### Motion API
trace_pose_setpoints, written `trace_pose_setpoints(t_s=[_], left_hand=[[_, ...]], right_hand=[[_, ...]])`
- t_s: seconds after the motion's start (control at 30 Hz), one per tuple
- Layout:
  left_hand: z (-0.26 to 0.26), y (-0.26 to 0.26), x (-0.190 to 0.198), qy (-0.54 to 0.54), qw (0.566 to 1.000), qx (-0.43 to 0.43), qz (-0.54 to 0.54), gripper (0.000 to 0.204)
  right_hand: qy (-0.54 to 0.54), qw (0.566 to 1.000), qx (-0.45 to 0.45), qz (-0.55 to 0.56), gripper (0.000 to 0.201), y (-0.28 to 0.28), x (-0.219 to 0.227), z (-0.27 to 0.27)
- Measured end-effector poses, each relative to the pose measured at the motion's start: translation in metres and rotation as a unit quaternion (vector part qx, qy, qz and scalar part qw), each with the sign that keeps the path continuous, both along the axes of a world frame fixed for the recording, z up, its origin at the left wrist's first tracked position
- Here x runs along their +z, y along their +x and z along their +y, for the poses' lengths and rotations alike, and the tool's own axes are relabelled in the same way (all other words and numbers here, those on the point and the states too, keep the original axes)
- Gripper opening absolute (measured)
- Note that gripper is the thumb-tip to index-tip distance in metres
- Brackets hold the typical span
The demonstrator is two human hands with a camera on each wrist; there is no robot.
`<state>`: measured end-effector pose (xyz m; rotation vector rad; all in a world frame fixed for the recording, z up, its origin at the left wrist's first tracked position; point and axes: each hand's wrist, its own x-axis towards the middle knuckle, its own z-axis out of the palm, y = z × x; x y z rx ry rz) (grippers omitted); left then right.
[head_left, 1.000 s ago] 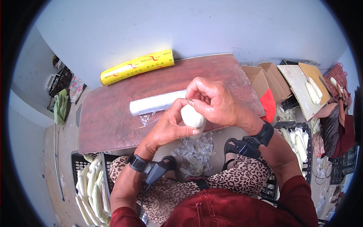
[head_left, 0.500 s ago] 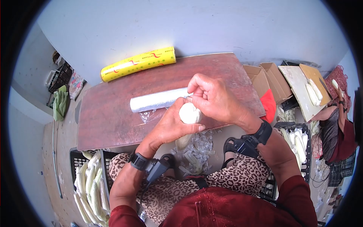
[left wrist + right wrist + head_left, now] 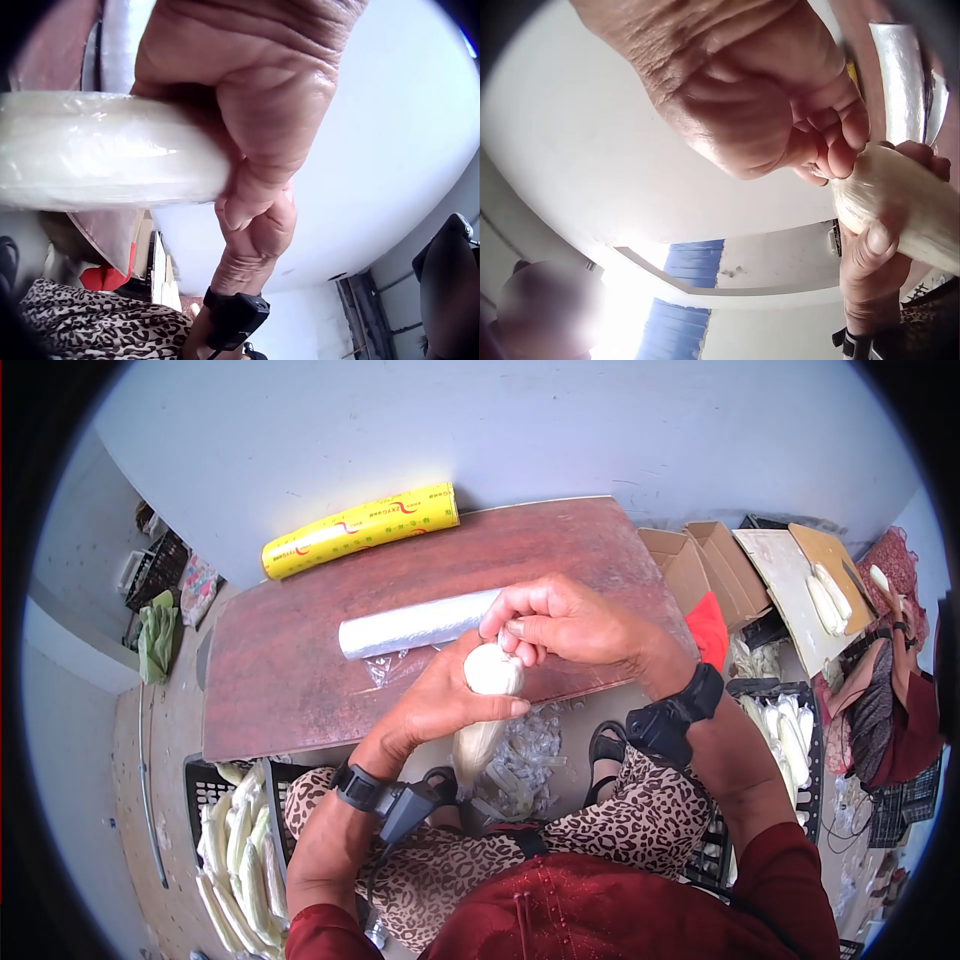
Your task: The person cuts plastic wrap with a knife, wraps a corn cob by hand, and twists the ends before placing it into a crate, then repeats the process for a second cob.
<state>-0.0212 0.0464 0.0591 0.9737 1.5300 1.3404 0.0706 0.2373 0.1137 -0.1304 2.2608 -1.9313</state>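
Note:
A pale, long corn-like cob (image 3: 493, 671) with a rounded end is gripped by the left hand (image 3: 437, 695), its thumb across the near side. The shaft slants down below that hand over the floor. Clear film wraps the cob (image 3: 112, 154), glossy in the left wrist view. At the cob's top end the right hand (image 3: 570, 622) pinches with thumb and fingertips. From the right wrist camera, the right hand's (image 3: 757, 97) curled fingertips touch the end of the cob (image 3: 907, 202); what lies between them is too small to tell.
A silvery film roll (image 3: 415, 628) lies on the reddish table (image 3: 280, 680), with a yellow roll (image 3: 360, 530) at its back edge. Crates of wrapped cobs (image 3: 240, 850) stand on both sides. Film scraps (image 3: 525, 765) litter the floor; another person (image 3: 905, 710) sits at the right.
The cob's lower end has swung left and shows more below the left hand. The right hand has tilted flatter, its fingers shifting down around the cob's tip.

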Motion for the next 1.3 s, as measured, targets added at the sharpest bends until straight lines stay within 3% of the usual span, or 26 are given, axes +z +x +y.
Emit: trace_pose_setpoints(t_s=[0.17, 0.27, 0.37, 0.57, 0.77, 0.97, 1.07, 1.27, 1.3], left_hand=[[-0.006, -0.001, 0.009, -0.026, 0.998, -0.035, -0.052, 0.067], [-0.006, 0.001, 0.012, -0.015, 0.998, -0.046, -0.030, 0.055], [-0.006, 0.001, 0.015, -0.021, 0.998, -0.054, -0.030, 0.058], [-0.006, 0.002, 0.014, -0.044, 0.999, -0.023, -0.011, 0.062], [-0.001, 0.002, 0.003, -0.022, 0.988, 0.066, 0.139, 0.064], [-0.001, 0.012, 0.013, -0.008, 0.955, 0.123, 0.271, 0.067], [-0.004, 0.013, 0.018, -0.030, 0.968, 0.115, 0.220, 0.071], [-0.004, 0.011, 0.016, -0.007, 0.978, 0.120, 0.170, 0.067], [-0.002, 0.010, 0.013, 0.019, 0.986, 0.118, 0.116, 0.066]], right_hand=[[0.010, 0.997, 0.049, 0.051, 0.024, 0.004, 0.001, 0.001], [0.034, 0.994, 0.059, 0.088, 0.021, 0.002, -0.005, 0.002], [0.014, 0.999, 0.035, 0.027, 0.015, 0.004, 0.000, -0.004], [0.159, 0.976, -0.030, 0.145, 0.008, 0.002, -0.006, -0.008], [0.226, 0.959, -0.112, 0.129, 0.012, -0.002, -0.010, -0.013], [0.064, 0.990, -0.116, 0.048, 0.017, -0.010, -0.021, -0.009], [-0.073, 0.991, -0.100, -0.055, 0.014, -0.007, -0.011, -0.007], [-0.045, 0.991, -0.124, -0.010, 0.010, -0.008, -0.008, -0.013], [-0.021, 0.991, -0.131, 0.018, 0.009, -0.008, -0.009, -0.015]])
